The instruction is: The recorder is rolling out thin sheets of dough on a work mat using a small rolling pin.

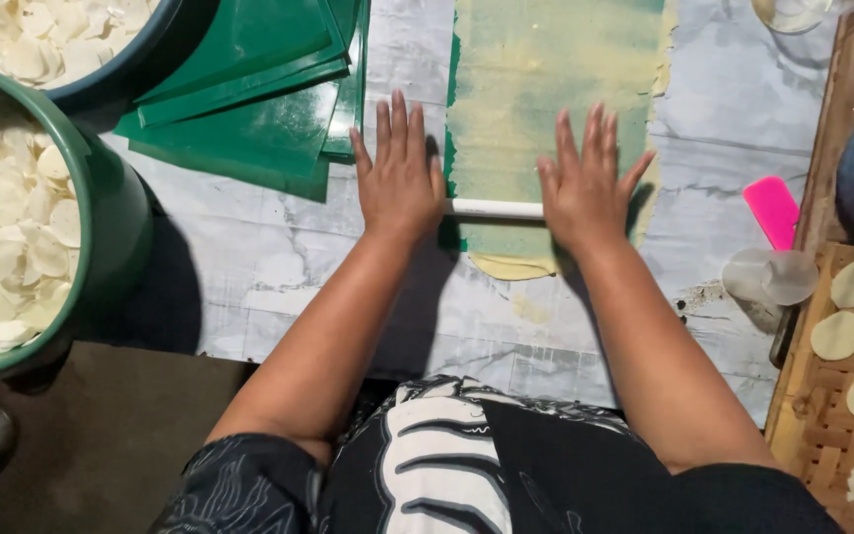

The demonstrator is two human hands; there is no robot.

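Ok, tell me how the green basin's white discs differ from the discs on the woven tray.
The discs in the green basin are heaped in a deep, overlapping pile; the discs on the woven tray lie flat in one layer. The basin's discs look whiter, the tray's more cream-yellow. The basin sits beyond the left hand, the tray beyond the right hand. Both sets are thin and round.

Rolling pin point(493, 209) lies across dough strip point(554, 119), basins point(111, 218) left.

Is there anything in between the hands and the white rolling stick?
Nothing visible. The left hand and right hand lie flat, palms down, on the ends of the white rolling stick, which rests across the yellow dough strip.
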